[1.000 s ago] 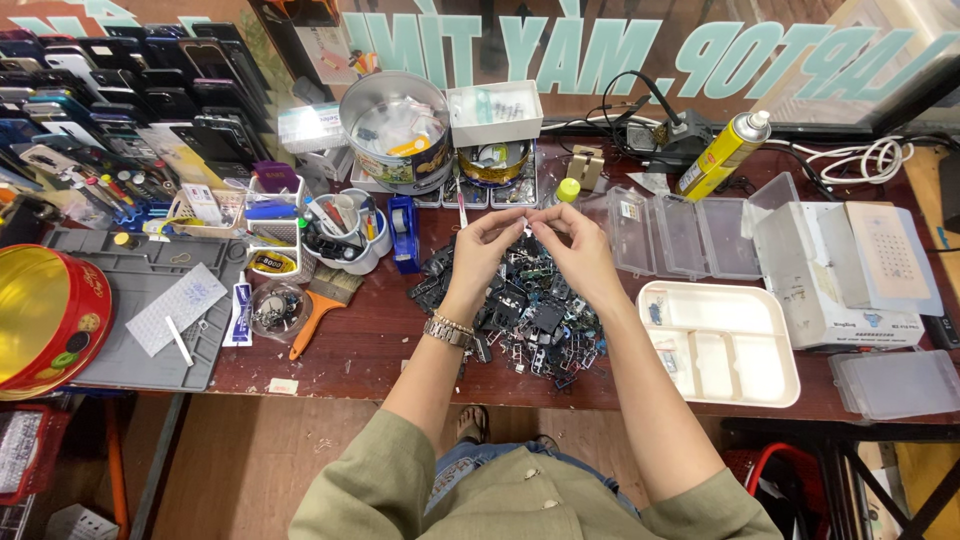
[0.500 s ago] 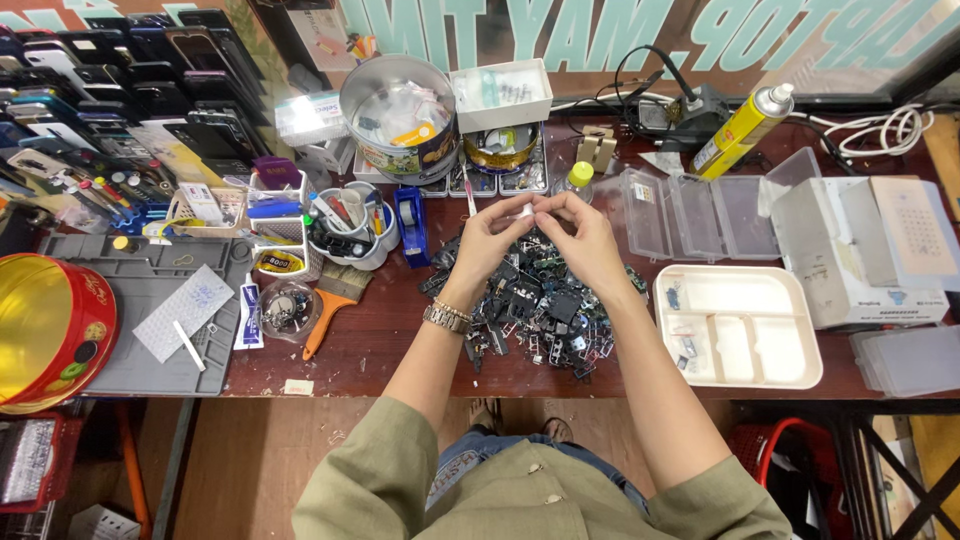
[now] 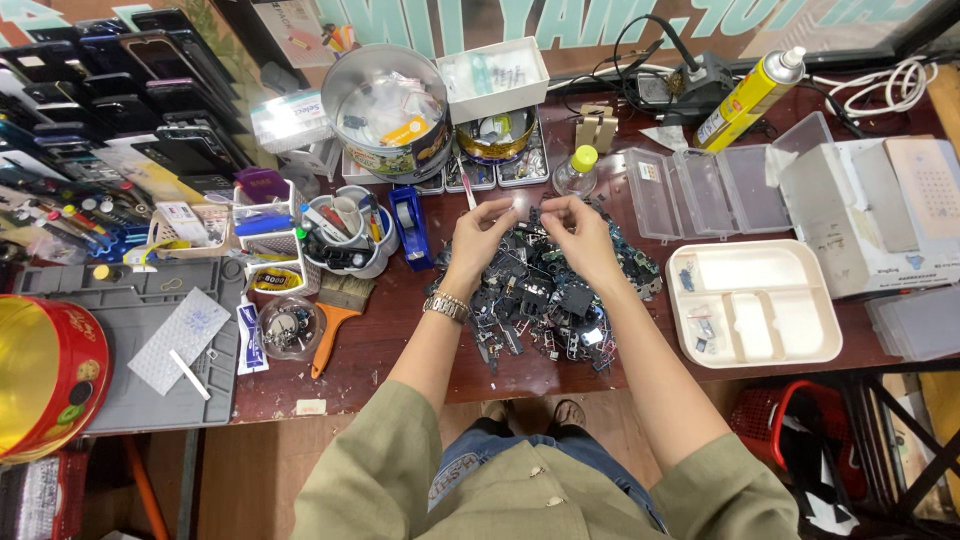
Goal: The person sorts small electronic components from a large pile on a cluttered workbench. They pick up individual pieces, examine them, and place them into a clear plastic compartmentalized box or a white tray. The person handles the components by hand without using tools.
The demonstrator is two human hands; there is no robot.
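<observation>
- olive-green sleeves nearest the camera, forearms reaching forward over the near edge of the dark reddish wooden worktop (image 3: 380,350); a thin strip of bare wood lies along that edge
- heap of small black and blue electronic parts (image 3: 545,300) lies mid-worktop right under the wrists; loose spread probably keeps pieces easy to pick from
- left hand (image 3: 478,238) with metal wristwatch (image 3: 446,306), right hand (image 3: 583,238); both raised over the far side of the heap, fingertips of each hand pinched together and turned toward each other; seems to be a tiny part between them, too small to identify
- cream plastic divided tray (image 3: 795,335) just right of the heap, a few small bits in its compartments; near enough for the right hand to reach, likely a sorting tray
- left of the heap: orange-handled brush (image 3: 335,318), clear round dish of bits (image 3: 290,328), grey silicone work mat (image 3: 150,390) further left; red and gold round tin (image 3: 45,385) at the left edge
- behind the hands: blue tape dispenser (image 3: 412,225), clear bottle with yellow-green cap (image 3: 577,172), open clear plastic compartment boxes (image 3: 700,185); tight there, little free room
- far row: large round metal tin of packets (image 3: 392,108), yellow spray can (image 3: 752,95) lying tilted, white coiled cable (image 3: 885,85); black phone cases (image 3: 110,80) stacked far left
</observation>
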